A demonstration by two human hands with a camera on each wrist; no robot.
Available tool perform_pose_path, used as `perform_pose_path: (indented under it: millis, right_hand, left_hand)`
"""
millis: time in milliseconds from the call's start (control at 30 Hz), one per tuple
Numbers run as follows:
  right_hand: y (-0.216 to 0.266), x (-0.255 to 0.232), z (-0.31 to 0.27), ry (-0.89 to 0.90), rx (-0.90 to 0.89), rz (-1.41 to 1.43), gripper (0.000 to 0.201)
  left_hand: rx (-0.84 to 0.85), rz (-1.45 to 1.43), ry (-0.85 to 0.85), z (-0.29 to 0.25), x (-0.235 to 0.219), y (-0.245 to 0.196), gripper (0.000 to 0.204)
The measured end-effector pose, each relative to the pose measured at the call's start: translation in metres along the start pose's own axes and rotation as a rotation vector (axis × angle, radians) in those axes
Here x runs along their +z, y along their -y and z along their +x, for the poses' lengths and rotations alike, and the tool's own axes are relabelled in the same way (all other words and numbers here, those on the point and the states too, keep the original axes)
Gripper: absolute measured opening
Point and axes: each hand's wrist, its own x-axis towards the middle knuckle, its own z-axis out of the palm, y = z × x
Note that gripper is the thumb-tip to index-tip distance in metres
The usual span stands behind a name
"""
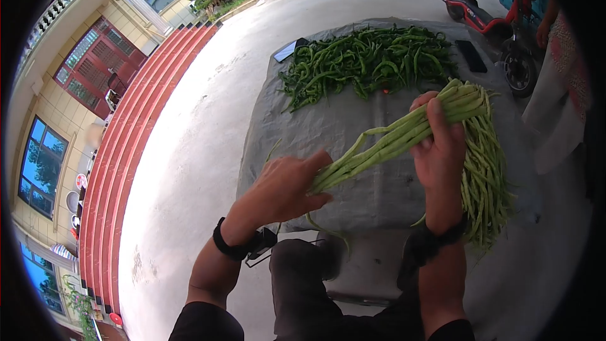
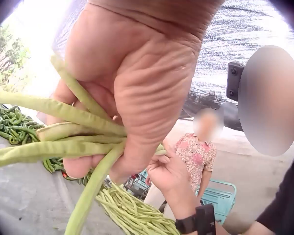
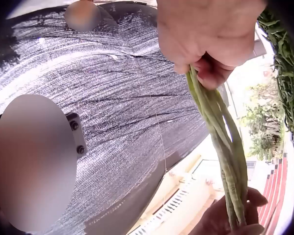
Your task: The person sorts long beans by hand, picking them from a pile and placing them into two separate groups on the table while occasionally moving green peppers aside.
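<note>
Fingers of the right hand [image 1: 440,155] curl round the far part of the bean bundle [image 1: 379,150]; those of the left hand [image 1: 274,182] clamp its near end. Between them its long axis slants up and rightward, above the surface [image 1: 353,205]. The right hand is nearer the bean pile [image 1: 485,183]; peppers [image 1: 372,57] lie beyond.

Tabletop [image 1: 268,177]: dressed in creased grey sheeting [image 1: 334,132], matt; plastic or woven cloth cannot be determined. Long slender pale-green bean pods [image 1: 388,146]: smooth skin, low sheen. Curled dark-green peppers [image 1: 372,57], far edge: smooth, lightly glossy. Flat black rectangular slab [image 1: 471,56], far right corner: smooth. Pale concrete-like ground [image 1: 183,126], beyond left edge: matt, blotched.
</note>
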Motion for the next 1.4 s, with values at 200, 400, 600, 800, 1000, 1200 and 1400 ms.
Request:
perform_pose_path:
  millis: [200,400,600,800,1000,1200,1400]
  right_hand:
    - [-0.005,0.035,-0.007,0.029,0.042,0.113,0.024]
    - [-0.047,0.049,-0.011,0.056,0.125,0.248,0.023]
    - [-0.089,0.082,-0.013,-0.086,0.193,0.286,0.024]
    - [-0.110,0.094,-0.020,0.035,0.278,0.129,0.022]
    - [-0.100,0.141,-0.033,0.212,0.285,-0.045,0.019]
    - [-0.091,0.142,-0.019,0.244,0.298,0.040,0.020]
    - [-0.130,0.127,-0.007,0.070,0.393,0.107,0.019]
  left_hand:
    - [-0.218,0.002,0.123,-0.076,-0.020,0.021,0.041]
    - [-0.286,-0.015,-0.161,-0.149,-0.029,0.056,0.024]
    - [-0.578,0.202,-0.214,-0.190,-0.053,0.095,0.036]
    - [-0.471,-0.124,-0.024,-0.194,-0.001,0.151,0.105]
    - [0.106,-0.637,-0.476,-0.085,0.028,0.091,0.107]
    - [-0.042,-1.146,-0.143,-0.053,0.047,0.087,0.047]
    - [-0.320,-0.868,-0.097,-0.101,-0.001,0.094,0.053]
